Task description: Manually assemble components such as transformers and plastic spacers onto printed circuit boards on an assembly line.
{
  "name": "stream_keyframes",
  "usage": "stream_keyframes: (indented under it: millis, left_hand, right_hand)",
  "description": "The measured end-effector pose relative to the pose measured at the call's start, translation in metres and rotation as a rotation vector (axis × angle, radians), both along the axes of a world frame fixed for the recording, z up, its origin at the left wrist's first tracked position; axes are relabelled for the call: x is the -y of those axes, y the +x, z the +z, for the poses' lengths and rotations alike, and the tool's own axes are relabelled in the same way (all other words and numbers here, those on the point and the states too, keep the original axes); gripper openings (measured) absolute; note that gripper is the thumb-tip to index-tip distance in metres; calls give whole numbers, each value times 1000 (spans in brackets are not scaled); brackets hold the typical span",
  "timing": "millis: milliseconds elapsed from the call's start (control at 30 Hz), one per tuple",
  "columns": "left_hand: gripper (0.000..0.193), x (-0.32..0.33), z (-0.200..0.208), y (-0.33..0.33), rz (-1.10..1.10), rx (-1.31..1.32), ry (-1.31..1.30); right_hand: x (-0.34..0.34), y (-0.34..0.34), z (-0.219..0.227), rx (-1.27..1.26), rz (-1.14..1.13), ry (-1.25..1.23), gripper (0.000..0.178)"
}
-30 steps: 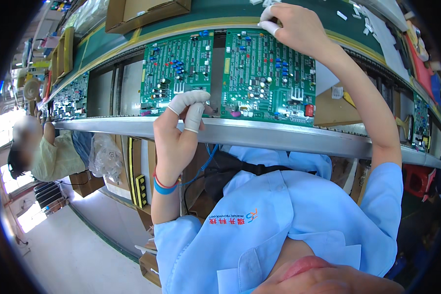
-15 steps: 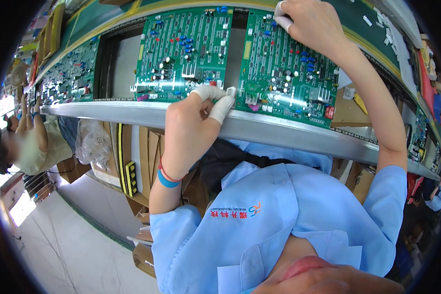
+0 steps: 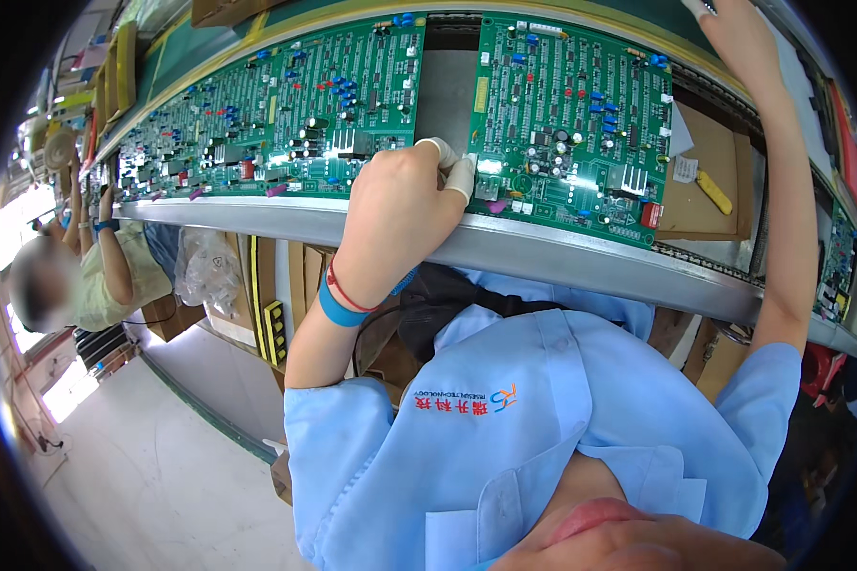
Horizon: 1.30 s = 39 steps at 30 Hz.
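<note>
Against the lower left edge of a green circuit board, my left hand has its thumb and finger pinched together. White finger cots cover those fingertips, and whatever lies between them is hidden. Stretched out to the far upper right, my right hand is past the board, with its fingers mostly cut off by the picture's top edge. The board carries blue, red and black parts, a finned heat sink and a long white connector at its far edge. Left of the gap is a second populated board.
A third board lies further left on the line. The metal rail runs along the near side. Right of my board is a cardboard box with a yellow-handled tool. Another person works at the far left.
My right hand has left the board's far edge and moved right. My left hand has shifted right to the board's corner; the white piece in its fingertips is now hidden. The leftmost board has closed up.
</note>
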<state>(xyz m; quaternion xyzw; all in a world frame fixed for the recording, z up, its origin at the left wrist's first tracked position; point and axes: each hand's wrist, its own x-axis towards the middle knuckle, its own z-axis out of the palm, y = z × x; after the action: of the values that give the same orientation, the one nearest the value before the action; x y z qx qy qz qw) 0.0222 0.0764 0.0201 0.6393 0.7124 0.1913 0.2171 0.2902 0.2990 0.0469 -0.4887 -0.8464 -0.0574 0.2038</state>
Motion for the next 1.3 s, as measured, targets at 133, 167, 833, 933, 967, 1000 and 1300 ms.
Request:
stream_keyframes:
  millis: [133, 167, 833, 933, 967, 1000, 1300]
  left_hand:
    - [21, 0, 4, -2, 11, -36, -80]
    - [21, -4, 7, 0, -10, -30, -67]
    - [26, -20, 51, -3, 61, -134, -247]
    - [29, -51, 71, -6, -31, -90, 139]
    - [27, -76, 72, 7, -102, -83, 307]
    - [27, -98, 73, 19, -233, -123, 389]
    - [22, -290, -12, 136, -58, -284, 370]
  right_hand:
    - [-28, 30, -42, 15, -34, -17, 21]
    - [-31, 39, -46, -10, -21, -58, 20]
    - [-28, 38, -38, 60, -62, 40, 15]
    - [-32, 53, -44, 138, 62, 16, 11]
    - [-29, 56, -43, 163, 38, 21, 11]
    - [-25, 49, -38, 87, 15, 8, 12]
    - [-59, 81, -85, 89, 139, 189, 28]
